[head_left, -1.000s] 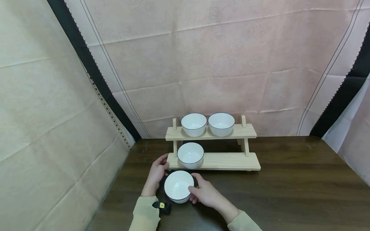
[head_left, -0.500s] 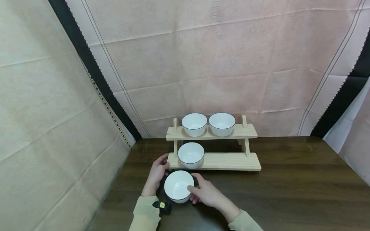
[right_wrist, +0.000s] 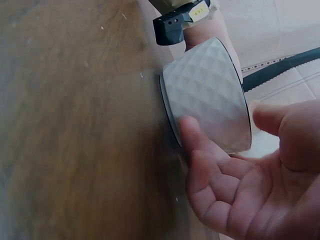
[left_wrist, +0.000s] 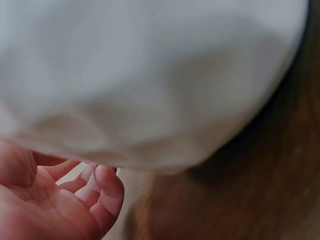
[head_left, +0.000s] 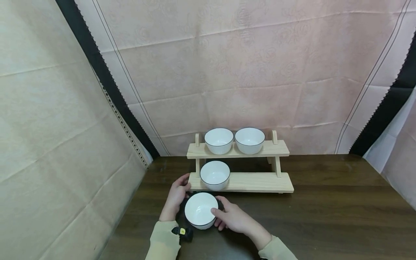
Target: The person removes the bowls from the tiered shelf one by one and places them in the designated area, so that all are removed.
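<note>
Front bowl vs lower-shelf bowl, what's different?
The front bowl is gripped by the right hand; no hand touches the lower-shelf bowl. The front bowl is off the rack; the lower-shelf bowl sits on it. Both are white, dark-rimmed, opening upward.

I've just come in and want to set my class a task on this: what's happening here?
A person is working with both hands at a two-tier wooden rack. The right hand holds a white bowl in front of the rack, while the left hand holds the lower shelf's left end. Two bowls stand side by side on the upper shelf, and one bowl stands toward the left of the lower shelf.
</note>
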